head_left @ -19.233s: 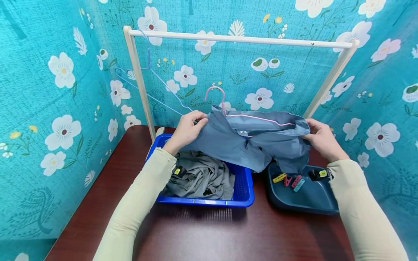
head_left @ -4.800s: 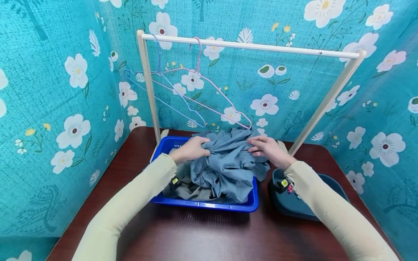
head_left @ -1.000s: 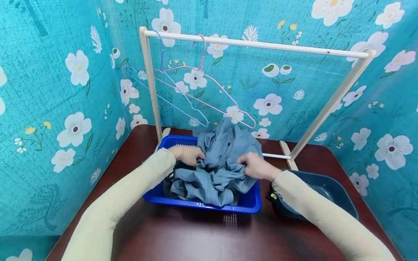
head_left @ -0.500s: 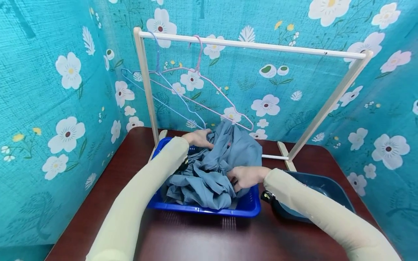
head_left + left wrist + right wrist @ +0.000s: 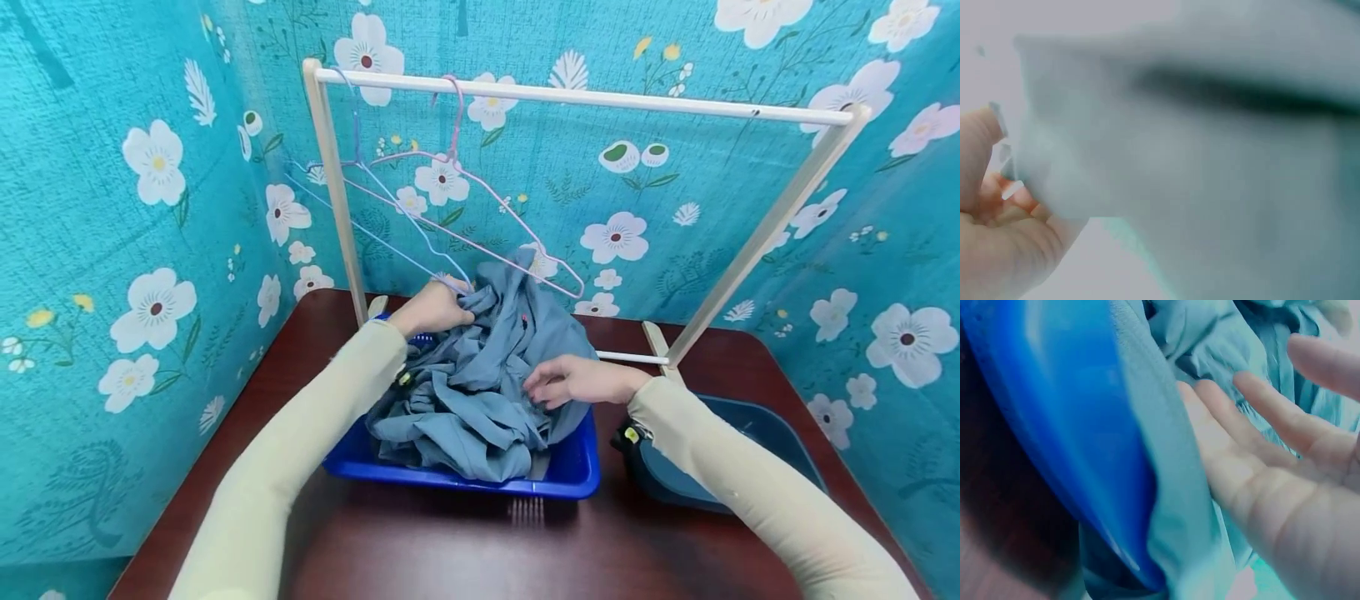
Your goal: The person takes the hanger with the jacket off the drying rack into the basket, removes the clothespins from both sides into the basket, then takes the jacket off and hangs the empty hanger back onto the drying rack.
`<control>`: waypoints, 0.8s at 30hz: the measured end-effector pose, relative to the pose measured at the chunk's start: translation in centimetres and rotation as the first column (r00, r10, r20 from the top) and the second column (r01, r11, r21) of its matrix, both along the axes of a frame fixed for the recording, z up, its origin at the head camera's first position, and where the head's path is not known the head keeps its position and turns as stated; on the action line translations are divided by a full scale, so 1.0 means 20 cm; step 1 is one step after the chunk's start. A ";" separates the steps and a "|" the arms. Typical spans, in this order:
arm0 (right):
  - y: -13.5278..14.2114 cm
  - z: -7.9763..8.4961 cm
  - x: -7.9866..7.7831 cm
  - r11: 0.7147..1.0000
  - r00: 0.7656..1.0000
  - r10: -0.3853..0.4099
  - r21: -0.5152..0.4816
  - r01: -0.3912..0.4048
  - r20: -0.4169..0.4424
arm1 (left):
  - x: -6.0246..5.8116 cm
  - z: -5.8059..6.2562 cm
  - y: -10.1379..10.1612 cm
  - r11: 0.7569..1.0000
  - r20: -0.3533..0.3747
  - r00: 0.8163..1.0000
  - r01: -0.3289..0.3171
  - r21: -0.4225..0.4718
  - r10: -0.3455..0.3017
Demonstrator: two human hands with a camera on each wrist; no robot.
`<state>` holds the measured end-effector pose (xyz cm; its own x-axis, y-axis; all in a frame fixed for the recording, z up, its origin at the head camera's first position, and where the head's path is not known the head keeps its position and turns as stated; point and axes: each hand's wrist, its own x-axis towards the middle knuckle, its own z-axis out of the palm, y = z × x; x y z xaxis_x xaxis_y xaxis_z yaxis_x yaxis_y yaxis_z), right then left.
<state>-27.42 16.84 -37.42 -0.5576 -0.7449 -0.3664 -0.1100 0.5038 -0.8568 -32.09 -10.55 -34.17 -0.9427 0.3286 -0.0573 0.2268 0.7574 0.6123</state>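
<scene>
A crumpled blue-grey garment [image 5: 480,417] with a small dark and red detail fills the blue basket [image 5: 450,477], its far part heaped up behind the rim. My left hand [image 5: 435,308] pinches a fold at the garment's far left, beside the lower end of the blue hanger [image 5: 420,223]; in the left wrist view pale, blurred cloth [image 5: 1116,162] hides most of the fingers' work. My right hand [image 5: 573,381] is at the garment's right side with fingers spread and relaxed. The right wrist view shows those fingers [image 5: 1272,412] over the folds, holding nothing.
On the wooden rack's white bar [image 5: 600,97] hang the blue hanger and a pink hanger [image 5: 517,218], both bare. A dark tub [image 5: 765,433] stands right of the basket, partly behind my right sleeve. Floral cloth [image 5: 150,250] surrounds the brown table [image 5: 450,550].
Earlier the garment was on the pink hanger; that hanger now hangs bare on the bar. Lately my left hand has lifted the garment's far left part, and my right hand has loosened from the folds.
</scene>
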 end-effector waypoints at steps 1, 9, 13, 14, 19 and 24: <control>0.01 0.01 -0.01 0.999 0.999 -0.035 -0.008 0.035 -0.014 | 0.03 0.02 -0.03 1.000 -0.008 1.000 0.000 0.009 0.000; 0.08 0.06 -0.07 0.914 0.785 -0.297 0.076 0.399 -0.544 | 0.24 -0.09 -0.16 0.940 -0.008 0.969 0.236 -0.246 -0.246; 0.11 0.05 -0.10 0.874 0.778 -0.311 0.157 0.459 -0.545 | 0.28 -0.20 -0.14 0.861 0.104 0.930 0.366 -0.353 -0.353; 0.11 0.05 -0.11 0.870 0.795 -0.315 0.177 0.460 -0.519 | 0.28 -0.22 -0.14 0.843 0.144 0.916 0.401 -0.359 -0.375; 0.10 0.01 -0.15 0.854 0.803 -0.282 0.245 0.460 -0.524 | 0.26 -0.16 -0.15 0.817 0.339 0.848 0.505 -0.279 -0.408; 0.08 0.00 -0.16 0.887 0.741 -0.237 0.172 0.429 -0.628 | 0.14 -0.01 -0.23 0.942 0.287 0.926 0.296 -0.156 -0.244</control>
<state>-30.60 18.36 -37.37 -0.9218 -0.3835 -0.0558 -0.3081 0.8125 -0.4949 -29.37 -15.06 -34.34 -0.7626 0.5265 -0.3758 0.2925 0.7989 0.5256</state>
